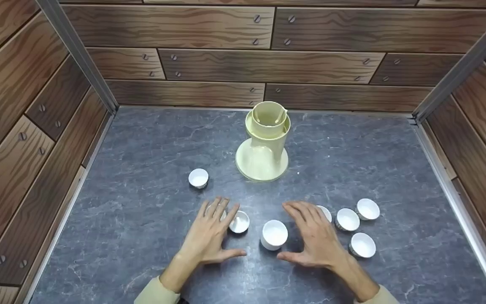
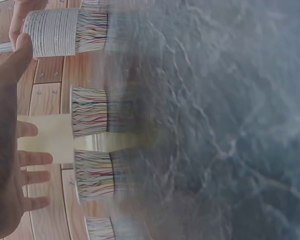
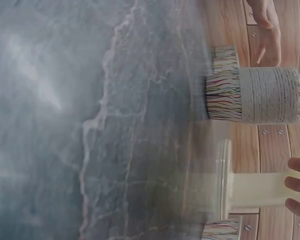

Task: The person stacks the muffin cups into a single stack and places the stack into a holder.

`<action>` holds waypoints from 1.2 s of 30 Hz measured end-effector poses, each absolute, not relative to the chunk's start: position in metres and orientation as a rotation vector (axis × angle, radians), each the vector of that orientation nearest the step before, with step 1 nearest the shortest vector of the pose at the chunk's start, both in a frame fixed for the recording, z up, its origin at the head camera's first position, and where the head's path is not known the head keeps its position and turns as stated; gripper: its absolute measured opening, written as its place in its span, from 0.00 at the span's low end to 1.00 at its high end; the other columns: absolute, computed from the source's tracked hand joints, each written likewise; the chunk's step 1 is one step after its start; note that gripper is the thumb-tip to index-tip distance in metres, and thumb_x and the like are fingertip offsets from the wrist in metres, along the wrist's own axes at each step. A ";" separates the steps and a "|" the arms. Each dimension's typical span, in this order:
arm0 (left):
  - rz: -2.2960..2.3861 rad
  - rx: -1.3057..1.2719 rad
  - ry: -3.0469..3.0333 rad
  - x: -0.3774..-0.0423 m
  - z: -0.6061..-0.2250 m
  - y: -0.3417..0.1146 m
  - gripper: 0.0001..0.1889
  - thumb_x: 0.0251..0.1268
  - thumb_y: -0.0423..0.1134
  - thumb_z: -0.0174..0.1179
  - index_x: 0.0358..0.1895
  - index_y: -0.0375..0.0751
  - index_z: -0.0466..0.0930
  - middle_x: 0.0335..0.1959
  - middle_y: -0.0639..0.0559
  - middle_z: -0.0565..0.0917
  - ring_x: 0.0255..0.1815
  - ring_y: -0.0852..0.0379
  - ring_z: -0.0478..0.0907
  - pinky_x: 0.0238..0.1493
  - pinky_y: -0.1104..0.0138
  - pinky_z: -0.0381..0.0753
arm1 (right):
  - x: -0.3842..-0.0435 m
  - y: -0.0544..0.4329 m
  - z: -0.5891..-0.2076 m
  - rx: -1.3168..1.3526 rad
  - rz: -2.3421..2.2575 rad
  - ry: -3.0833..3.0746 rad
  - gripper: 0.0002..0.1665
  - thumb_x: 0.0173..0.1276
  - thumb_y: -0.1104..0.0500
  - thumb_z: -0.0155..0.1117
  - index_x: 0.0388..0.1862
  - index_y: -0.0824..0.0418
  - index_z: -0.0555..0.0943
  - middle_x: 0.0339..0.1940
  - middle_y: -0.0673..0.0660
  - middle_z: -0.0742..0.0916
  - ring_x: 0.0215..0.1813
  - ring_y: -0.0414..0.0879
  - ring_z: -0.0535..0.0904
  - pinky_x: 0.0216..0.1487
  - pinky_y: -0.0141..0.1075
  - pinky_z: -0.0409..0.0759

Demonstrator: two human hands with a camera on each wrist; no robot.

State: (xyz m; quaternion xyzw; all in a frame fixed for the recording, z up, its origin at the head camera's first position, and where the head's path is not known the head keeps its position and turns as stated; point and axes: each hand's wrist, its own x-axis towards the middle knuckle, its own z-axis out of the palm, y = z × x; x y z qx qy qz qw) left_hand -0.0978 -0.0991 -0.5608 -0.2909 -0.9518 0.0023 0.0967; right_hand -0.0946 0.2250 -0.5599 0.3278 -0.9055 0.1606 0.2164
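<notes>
A stack of small nested cups (image 1: 274,234) stands upright between the two hands, white inside; its lowest cup (image 3: 223,97) has wavy coloured stripes. My left hand (image 1: 209,236) hovers left of the stack with fingers spread and thumb out, holding nothing. Its fingers partly cover one small cup, and another cup (image 1: 239,222) shows just beside them. On the other side, my right hand (image 1: 317,236) is curved in a wide C facing the stack, thumb apart from fingers and nothing gripped. Behind its knuckles, a cup (image 1: 324,213) is partly hidden.
A pale yellow-green stand (image 1: 264,158) with a round base and open cup-shaped top rises at the back centre. Right of the right hand sit three striped cups, one of them a front cup (image 1: 363,245). A lone cup (image 1: 198,178) is further left. Wood-patterned walls enclose the grey tabletop.
</notes>
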 end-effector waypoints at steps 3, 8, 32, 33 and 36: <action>-0.002 -0.864 -2.806 -0.101 -0.563 -0.099 0.63 0.51 0.89 0.51 0.83 0.49 0.60 0.78 0.40 0.72 0.80 0.40 0.69 0.79 0.43 0.69 | -0.096 0.223 -0.563 0.923 0.439 -2.564 0.72 0.41 0.18 0.76 0.78 0.58 0.70 0.68 0.57 0.81 0.69 0.56 0.77 0.74 0.48 0.66; 0.004 -0.865 -2.786 -0.106 -0.568 -0.100 0.62 0.50 0.89 0.52 0.82 0.48 0.62 0.75 0.41 0.74 0.77 0.41 0.71 0.78 0.44 0.71 | -0.101 0.219 -0.567 0.945 0.430 -2.604 0.71 0.37 0.20 0.80 0.76 0.57 0.72 0.66 0.56 0.82 0.66 0.54 0.78 0.72 0.49 0.72; 0.042 -0.853 -2.754 -0.117 -0.579 -0.106 0.57 0.55 0.87 0.50 0.77 0.47 0.69 0.66 0.42 0.80 0.69 0.43 0.76 0.73 0.47 0.75 | -0.105 0.212 -0.584 1.002 0.595 -2.609 0.48 0.49 0.27 0.79 0.63 0.51 0.80 0.57 0.50 0.84 0.58 0.46 0.81 0.59 0.44 0.82; 0.044 -0.853 -2.754 -0.117 -0.579 -0.106 0.56 0.55 0.87 0.50 0.77 0.47 0.69 0.66 0.42 0.80 0.69 0.43 0.76 0.73 0.47 0.75 | -0.105 0.212 -0.584 1.003 0.601 -2.608 0.47 0.50 0.27 0.79 0.62 0.51 0.80 0.56 0.49 0.84 0.58 0.45 0.81 0.58 0.44 0.82; 0.051 -0.858 -2.756 -0.117 -0.579 -0.105 0.56 0.56 0.87 0.50 0.76 0.46 0.69 0.64 0.43 0.80 0.68 0.43 0.76 0.72 0.47 0.74 | -0.105 0.211 -0.584 1.008 0.609 -2.596 0.44 0.50 0.29 0.80 0.60 0.50 0.81 0.55 0.49 0.84 0.57 0.45 0.81 0.57 0.43 0.82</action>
